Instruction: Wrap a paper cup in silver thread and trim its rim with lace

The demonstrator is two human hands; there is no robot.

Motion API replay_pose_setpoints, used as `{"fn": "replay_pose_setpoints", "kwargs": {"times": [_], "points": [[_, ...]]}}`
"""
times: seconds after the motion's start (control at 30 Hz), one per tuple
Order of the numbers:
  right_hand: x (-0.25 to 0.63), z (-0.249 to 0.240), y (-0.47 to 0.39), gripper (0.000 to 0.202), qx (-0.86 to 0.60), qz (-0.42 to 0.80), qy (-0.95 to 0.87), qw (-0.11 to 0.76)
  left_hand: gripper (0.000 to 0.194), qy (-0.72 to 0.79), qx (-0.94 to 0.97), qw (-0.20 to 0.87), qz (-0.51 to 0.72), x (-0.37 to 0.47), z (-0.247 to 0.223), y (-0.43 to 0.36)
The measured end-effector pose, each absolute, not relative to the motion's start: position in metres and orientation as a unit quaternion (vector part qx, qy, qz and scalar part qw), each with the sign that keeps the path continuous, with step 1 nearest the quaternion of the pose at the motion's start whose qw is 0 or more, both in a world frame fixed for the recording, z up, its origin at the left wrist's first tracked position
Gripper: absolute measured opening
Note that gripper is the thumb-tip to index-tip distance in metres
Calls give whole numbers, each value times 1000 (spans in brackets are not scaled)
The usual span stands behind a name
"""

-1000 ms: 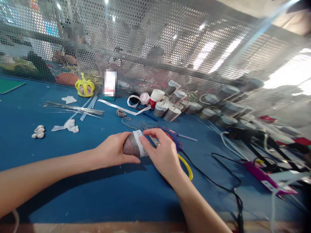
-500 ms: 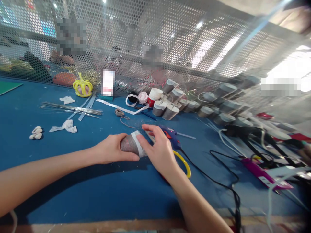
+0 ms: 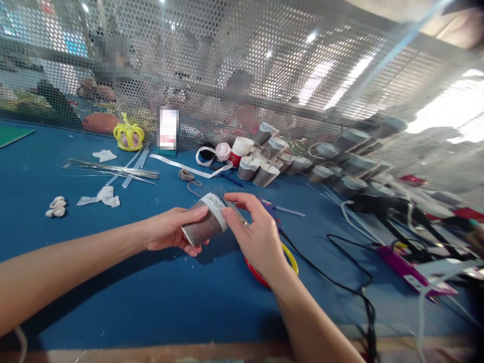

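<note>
My left hand (image 3: 172, 232) wraps round a small grey cup (image 3: 202, 227), its thumb on top and fingers beneath. The cup lies tilted above the table, its side looking like wound cord, with a white lace band (image 3: 215, 204) round its right end. At that end, my right hand (image 3: 255, 229) pinches the banded edge between thumb and fingers; the inside of the cup is hidden. Scissors with a red and a yellow handle (image 3: 291, 259) lie partly under my right hand. Behind it, a blue glue gun (image 3: 275, 214) with a clear stick is mostly covered.
Several similar grey cups (image 3: 266, 174) stand by the mesh screen (image 3: 196, 60). A white ribbon (image 3: 181, 166), a bundle of cord (image 3: 185, 175), thin wires (image 3: 113, 169) and lace scraps (image 3: 108, 196) lie beyond my hands. Black cables (image 3: 321, 272) lead to a purple power strip (image 3: 401, 269) at right.
The cup has been turned in my left hand, so its lace end now points up and right. My left thumb has moved on top. More of the scissors' red handle shows.
</note>
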State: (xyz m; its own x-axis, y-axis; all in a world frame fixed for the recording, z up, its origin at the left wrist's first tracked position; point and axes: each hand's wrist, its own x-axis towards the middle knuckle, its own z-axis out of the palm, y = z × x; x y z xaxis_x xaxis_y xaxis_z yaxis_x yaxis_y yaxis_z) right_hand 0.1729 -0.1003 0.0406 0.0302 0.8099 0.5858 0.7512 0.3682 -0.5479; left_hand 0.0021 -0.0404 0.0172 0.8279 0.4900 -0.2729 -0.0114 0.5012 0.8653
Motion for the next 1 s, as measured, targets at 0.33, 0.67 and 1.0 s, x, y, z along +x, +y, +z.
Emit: {"fn": "replay_pose_setpoints", "kwargs": {"times": [0.33, 0.67, 1.0], "points": [[174, 43, -99, 19, -564, 43, -692, 449, 56, 224, 410, 873, 138, 2, 18, -37], [178, 51, -104, 26, -555, 239, -691, 396, 61, 307, 684, 618, 236, 2, 18, -42], [171, 44, -101, 17, -583, 268, -687, 340, 82, 317, 867, 263, 280, 1, 8, -40]]}}
